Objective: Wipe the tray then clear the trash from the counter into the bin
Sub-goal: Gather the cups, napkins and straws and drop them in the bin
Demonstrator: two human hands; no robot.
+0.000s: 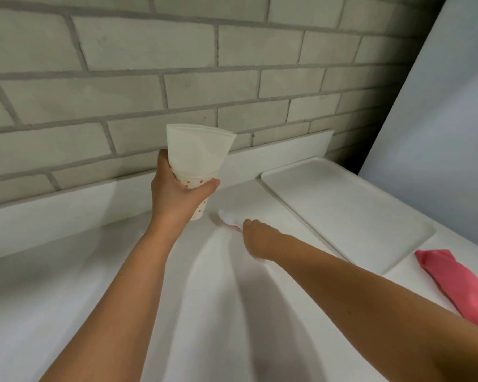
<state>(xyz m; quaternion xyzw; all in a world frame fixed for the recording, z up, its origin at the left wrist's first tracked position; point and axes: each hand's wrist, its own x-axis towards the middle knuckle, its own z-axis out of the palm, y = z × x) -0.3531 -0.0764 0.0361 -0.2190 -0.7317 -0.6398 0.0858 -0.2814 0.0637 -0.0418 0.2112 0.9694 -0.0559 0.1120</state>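
My left hand [177, 194] grips a dotted paper cup [200, 208] with a squashed white cup [198, 150] stacked inside it, held just above the white counter [122, 312]. To its right my right hand [257, 237] reaches down to a small white crumpled piece of trash [228, 216] with a bit of red on it, fingers closing on its near end. The white tray [342, 205] lies flat at the right, bare on top. A pink cloth [458, 282] lies folded beside the tray's near corner.
A grey brick wall [177, 78] rises behind the counter's low white upstand [66, 208]. A tall white panel [439, 106] leans or stands at the far right behind the tray. No bin is in view.
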